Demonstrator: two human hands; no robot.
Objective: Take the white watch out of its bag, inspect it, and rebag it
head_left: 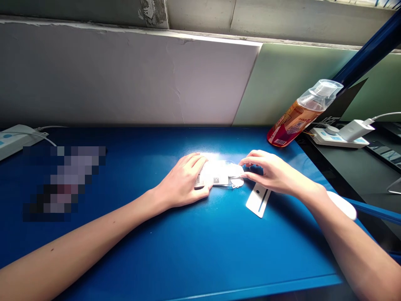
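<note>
A small clear plastic packet with a white printed label (pixel 220 179) lies on the blue table in bright glare. My left hand (pixel 188 177) is closed round its left end, fingers along the far edge and thumb along the near one. From the packet's right end stick out white rounded pieces (pixel 237 182); glare hides what they are. The thumb and forefinger of my right hand (pixel 266 169) pinch the upper one at its edge. Below that hand a flat white card (pixel 258 200) with a dark dot and a dark slot lies on the table, its upper part covered.
A capped bottle of orange-red liquid (pixel 297 115) stands at the back right. Beyond it a power strip (pixel 340 138) holds a white charger (pixel 356 129). A white rounded object (pixel 341 205) lies by my right forearm. Another power strip (pixel 19 140) and a blurred-out item (pixel 67 179) are at left.
</note>
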